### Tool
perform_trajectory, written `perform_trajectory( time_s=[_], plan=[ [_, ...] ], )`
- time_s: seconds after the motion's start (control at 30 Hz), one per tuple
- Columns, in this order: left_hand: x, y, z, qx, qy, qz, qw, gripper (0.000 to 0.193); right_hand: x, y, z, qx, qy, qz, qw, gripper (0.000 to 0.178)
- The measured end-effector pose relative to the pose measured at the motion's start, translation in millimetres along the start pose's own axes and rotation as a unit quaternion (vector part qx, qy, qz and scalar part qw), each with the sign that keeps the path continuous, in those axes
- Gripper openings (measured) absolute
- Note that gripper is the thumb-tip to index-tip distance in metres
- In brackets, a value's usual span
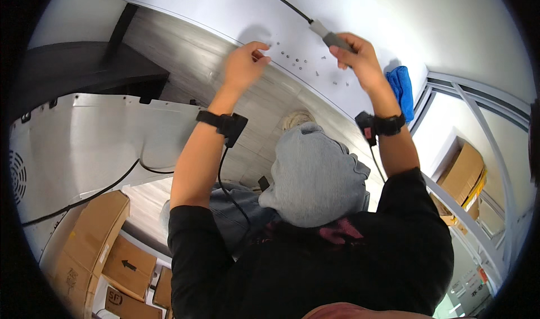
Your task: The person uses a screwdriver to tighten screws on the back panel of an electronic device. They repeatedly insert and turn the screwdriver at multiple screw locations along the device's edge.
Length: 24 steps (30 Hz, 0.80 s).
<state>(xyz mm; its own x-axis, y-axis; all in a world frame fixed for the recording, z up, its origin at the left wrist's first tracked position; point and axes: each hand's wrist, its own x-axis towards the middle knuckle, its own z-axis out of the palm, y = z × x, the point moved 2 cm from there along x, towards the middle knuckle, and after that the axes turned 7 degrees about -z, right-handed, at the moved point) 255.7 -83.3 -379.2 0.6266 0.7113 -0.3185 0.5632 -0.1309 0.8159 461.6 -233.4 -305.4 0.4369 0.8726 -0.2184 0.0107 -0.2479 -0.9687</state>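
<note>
My right hand (360, 60) is wrapped round the grey handle of a screwdriver (319, 28). Its long dark shaft points to the upper left, above a white surface (225, 10). Over the near edge of that surface is my left hand (246, 66), slightly blurred. Its fingers are curled, with a gap between thumb and forefinger, and I see nothing in them. Between the two hands lie several small screws (297, 60), scattered on the white surface. Some lie nearest the left fingertips, others below the right hand.
A blue cloth (399, 88) lies right of my right forearm, near a white metal frame (478, 102). At left are a large metal panel (84, 145) with a black cable (95, 194) and a dark shelf (84, 66). Cardboard boxes (84, 246) stand at lower left.
</note>
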Motion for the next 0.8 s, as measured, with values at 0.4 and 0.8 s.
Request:
perform_trajectory(
  time_s=[0.4,0.8],
  plan=[
    [19.3,-9.1,64.8,0.13,0.12,0.084,0.981,0.016,-36.6,81.9,-15.0,0.087,0.071,0.095,0.989,0.024],
    [-1.5,-15.2,-7.5,-0.583,0.069,-0.207,0.782,0.016,-8.0,55.0,9.4,-0.008,-0.097,0.05,0.994,0.032]
  ],
)
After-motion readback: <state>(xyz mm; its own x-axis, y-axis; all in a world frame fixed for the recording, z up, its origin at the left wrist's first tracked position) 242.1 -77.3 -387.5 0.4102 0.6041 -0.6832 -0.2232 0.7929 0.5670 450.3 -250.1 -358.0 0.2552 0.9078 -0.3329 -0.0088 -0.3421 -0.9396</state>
